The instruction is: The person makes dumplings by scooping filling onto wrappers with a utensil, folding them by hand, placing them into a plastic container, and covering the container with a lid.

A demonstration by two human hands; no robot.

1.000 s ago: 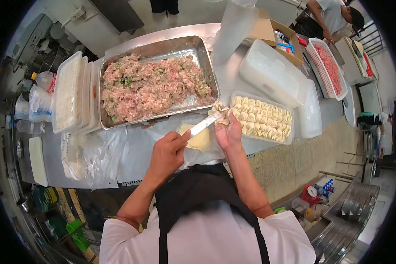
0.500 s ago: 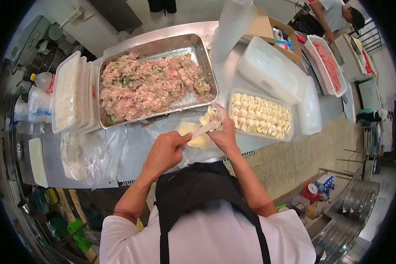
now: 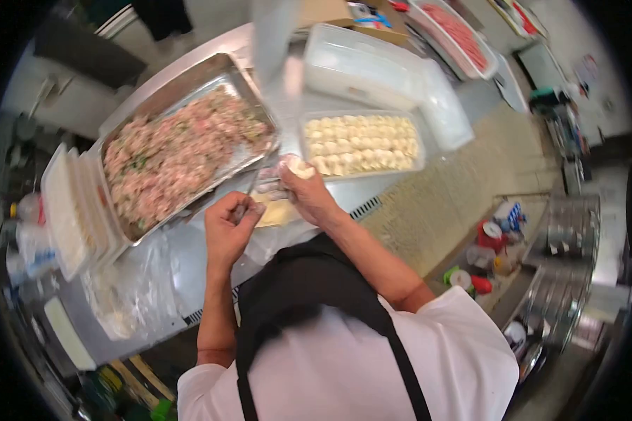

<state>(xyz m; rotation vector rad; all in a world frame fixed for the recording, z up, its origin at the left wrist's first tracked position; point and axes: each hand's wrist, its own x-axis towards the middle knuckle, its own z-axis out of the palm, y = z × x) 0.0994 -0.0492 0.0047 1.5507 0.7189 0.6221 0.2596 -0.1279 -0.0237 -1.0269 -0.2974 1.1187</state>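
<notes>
A steel table (image 3: 196, 263) spreads out beneath and around both hands. Beyond the left hand, a deep metal tray (image 3: 253, 98) sits at a slant, filled for the most part with ground meat (image 3: 182, 151) flecked with green. Farther off, beyond the right hand, lies a translucent box (image 3: 361, 67). To the left of the left hand, past the tray's near corner, flat lidded containers (image 3: 70, 210) stand on edge. Just beyond the right hand and to its right, a clear container (image 3: 420, 151) holds rows of pale dumplings (image 3: 361, 144). The left hand (image 3: 228, 221) and right hand (image 3: 309, 193) are close together but apart. Between them, nearer the body, pale yellow wrappers (image 3: 275, 212) lie on the table. The left fingers pinch a thin flat tool (image 3: 253, 184), seen nearly edge-on and blurred. The right thumb and fingers grip a small dough piece (image 3: 302, 168); its exact fold cannot be told.
</notes>
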